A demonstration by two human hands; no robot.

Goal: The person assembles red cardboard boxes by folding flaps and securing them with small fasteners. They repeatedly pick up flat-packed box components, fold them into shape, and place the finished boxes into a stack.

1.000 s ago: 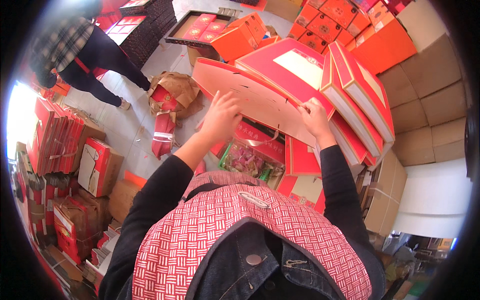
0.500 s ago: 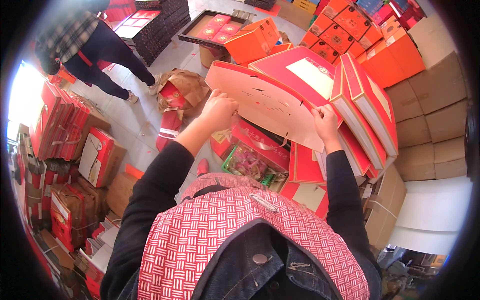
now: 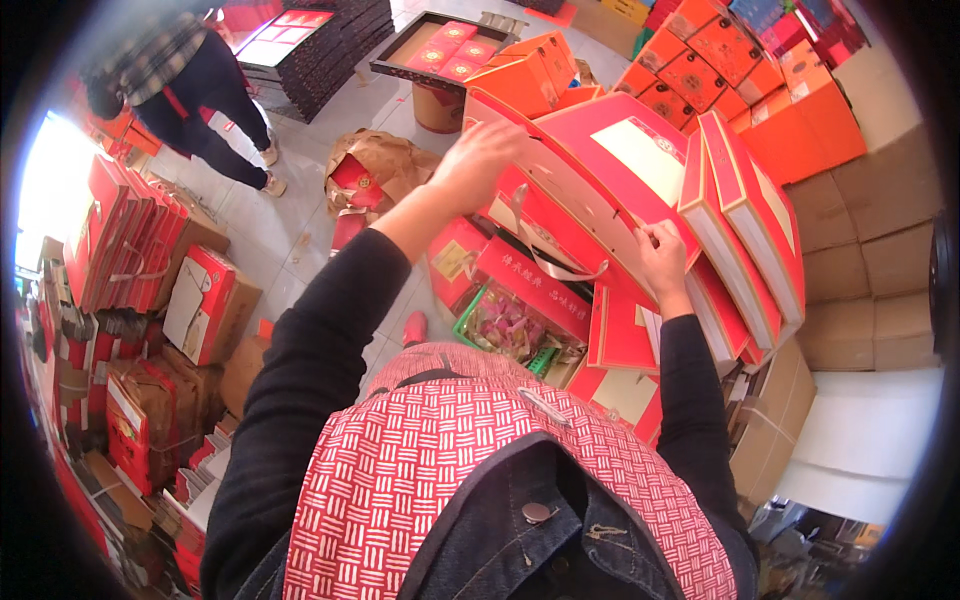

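A red cardboard gift-box panel (image 3: 575, 205) with a pale ribbon handle (image 3: 530, 238) stands tilted before me, its edge running from upper left to lower right. At its right end my right hand (image 3: 662, 262) is closed, fingers pinched on the panel's edge. My left hand (image 3: 478, 168) lies over the panel's upper left part, fingers stretched out and blurred by motion. Just under the ribbon is a red box (image 3: 535, 290) with pale writing. Beside it, a green basket (image 3: 462, 328) holds small pink wrapped pieces.
Large red and cream gift boxes (image 3: 745, 225) lean in a stack at right. Orange boxes (image 3: 690, 75) and brown cartons (image 3: 850, 255) rise behind. A black tray (image 3: 395, 68) holds red packs. Bundled red boxes (image 3: 115, 235) line the left, near another person (image 3: 195, 95).
The panel has turned from showing its pale inside to showing its red side. My left hand has moved up and right, its grip loosened; my right hand keeps hold at the right end.
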